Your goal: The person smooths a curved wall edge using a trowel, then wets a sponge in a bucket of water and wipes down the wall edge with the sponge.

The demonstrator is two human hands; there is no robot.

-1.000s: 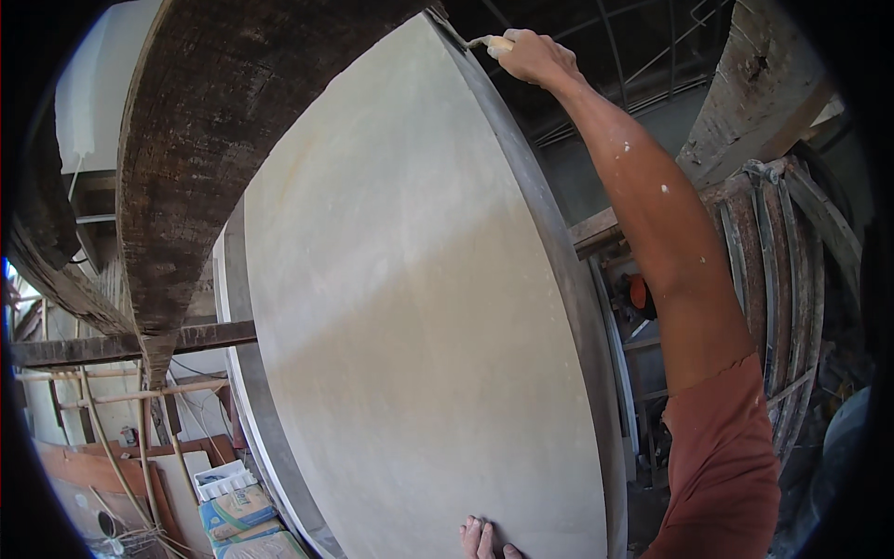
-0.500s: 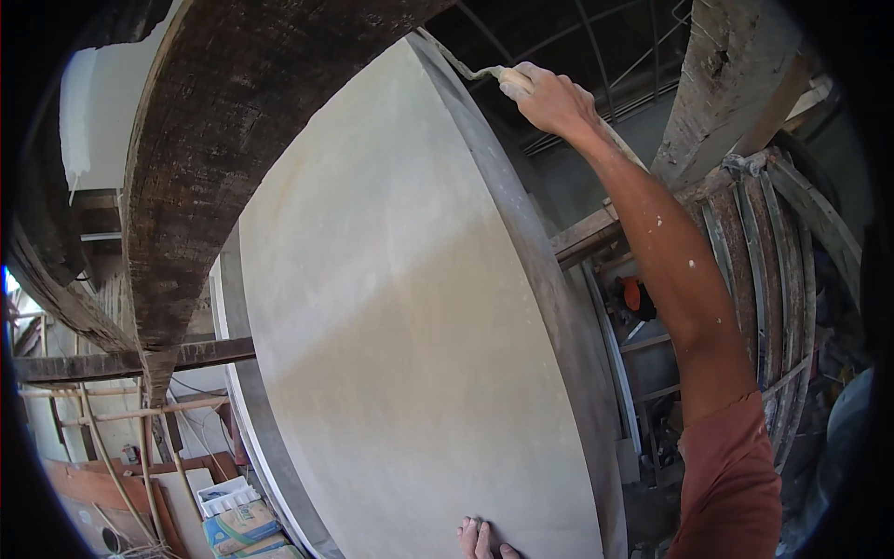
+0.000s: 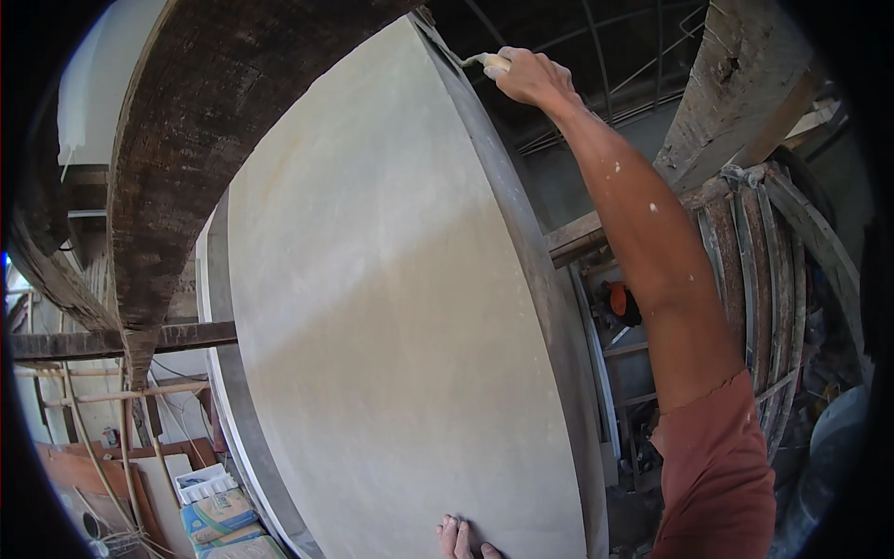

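R hand [image 3: 531, 76]: raised far up, closed round pale handle of trowel [image 3: 461, 58]; blade was laid vs. top edge of wall.
L hand [image 3: 463, 540]: only fingertips seen at near bottom, pressed flat on plaster, fingers together.
Wall [image 3: 372, 307]: smooth beige plastered face, grey edge at right.
Beam [image 3: 186, 140]: dark timber, left of wall.
Sacks [image 3: 223, 522]: stacked at lower left.

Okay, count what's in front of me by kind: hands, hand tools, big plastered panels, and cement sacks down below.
Hands: 2, right hand gripping the tool, left hand flat on the panel
Pale-handled trowel: 1
Smooth beige plastered panel: 1
Blue-and-tan paper cement sacks: 2
Total: 6
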